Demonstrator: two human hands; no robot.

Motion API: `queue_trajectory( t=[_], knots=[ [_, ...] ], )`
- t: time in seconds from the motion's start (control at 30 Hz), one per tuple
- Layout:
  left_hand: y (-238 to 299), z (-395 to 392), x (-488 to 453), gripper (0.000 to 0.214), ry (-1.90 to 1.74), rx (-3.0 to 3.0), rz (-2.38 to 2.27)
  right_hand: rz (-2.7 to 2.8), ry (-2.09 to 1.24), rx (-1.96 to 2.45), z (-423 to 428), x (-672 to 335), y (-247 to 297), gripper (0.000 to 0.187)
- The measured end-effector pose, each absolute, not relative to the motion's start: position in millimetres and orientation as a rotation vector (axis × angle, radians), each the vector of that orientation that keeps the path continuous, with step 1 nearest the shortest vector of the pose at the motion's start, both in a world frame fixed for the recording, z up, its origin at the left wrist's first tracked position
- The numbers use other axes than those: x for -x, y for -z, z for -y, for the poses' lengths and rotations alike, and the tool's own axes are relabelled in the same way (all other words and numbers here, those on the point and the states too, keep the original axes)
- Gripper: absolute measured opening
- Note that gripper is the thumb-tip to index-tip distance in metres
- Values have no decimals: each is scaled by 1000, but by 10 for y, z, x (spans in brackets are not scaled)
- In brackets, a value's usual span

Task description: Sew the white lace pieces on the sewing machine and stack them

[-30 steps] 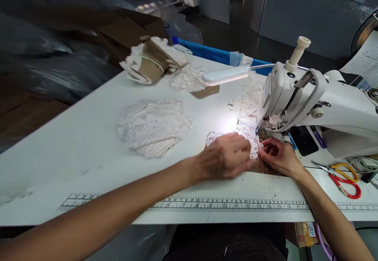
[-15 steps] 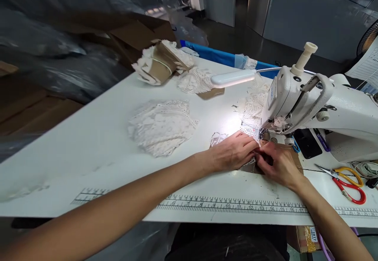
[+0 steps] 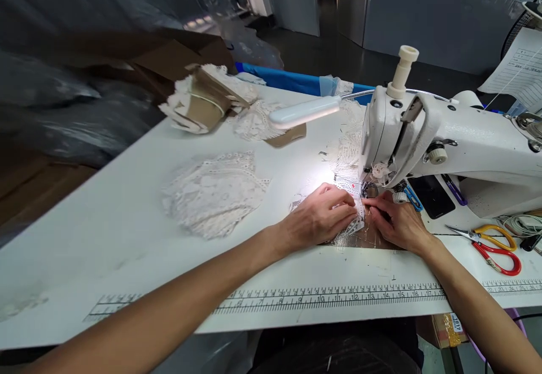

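Note:
A piece of white lace (image 3: 354, 226) lies under the needle area of a white sewing machine (image 3: 389, 131). Over it, just left of the presser foot, my left hand (image 3: 319, 213) has its fingers bent and pressed together on the lace. My right hand (image 3: 397, 220) is to the right of the needle, thumb and forefinger closed at the lace's edge; the pinched bit is mostly hidden. Beneath both is a brown plate (image 3: 381, 238) on the machine bed. More lace (image 3: 349, 148) lies bunched behind the foot, lit by a lamp (image 3: 304, 111).
A stack of lace pieces (image 3: 215, 190) lies on the white table to the left. Behind it stands a tied lace bundle (image 3: 203, 103) with brown card. At right are scissors (image 3: 495, 241), a phone (image 3: 432, 196) and a blue tool (image 3: 412, 198). A printed ruler (image 3: 322, 299) runs along the front edge.
The view has swung slightly right. My hands, close together before, have moved apart a little, uncovering more lace and brown plate between them.

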State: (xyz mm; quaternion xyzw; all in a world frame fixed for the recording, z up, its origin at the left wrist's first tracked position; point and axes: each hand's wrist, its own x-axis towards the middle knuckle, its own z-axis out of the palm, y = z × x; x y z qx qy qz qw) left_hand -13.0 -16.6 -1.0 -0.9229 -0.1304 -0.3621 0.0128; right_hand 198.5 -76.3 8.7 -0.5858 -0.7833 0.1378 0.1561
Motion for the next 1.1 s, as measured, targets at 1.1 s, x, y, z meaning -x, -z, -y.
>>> queue_trajectory(
  t=[1.1],
  knots=[
    [93,131,131,14,1024,2912,298,2412,-403,1579,806,-2007,-98,38]
  ],
)
